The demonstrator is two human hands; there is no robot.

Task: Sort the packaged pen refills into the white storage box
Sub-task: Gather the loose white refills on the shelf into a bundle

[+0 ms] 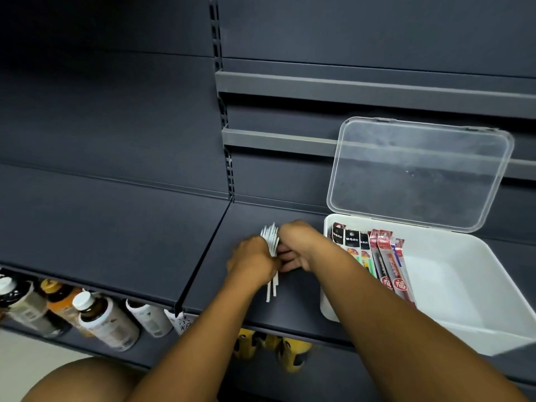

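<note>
A bundle of white packaged pen refills lies on the dark shelf, fanned out at its far end, with thin white ends sticking out toward me. My left hand grips the bundle from the left. My right hand closes on it from the right, fingers wrapped under it. To the right stands the white storage box with its clear lid raised. Several refill packs, black-topped and red, lie in a row along the box's left side.
The dark grey shelf runs left, with a divider strip between its two sections. Bottles lie on the lower shelf at left, and yellow packages sit below the front edge. Shelf rails cross the back wall.
</note>
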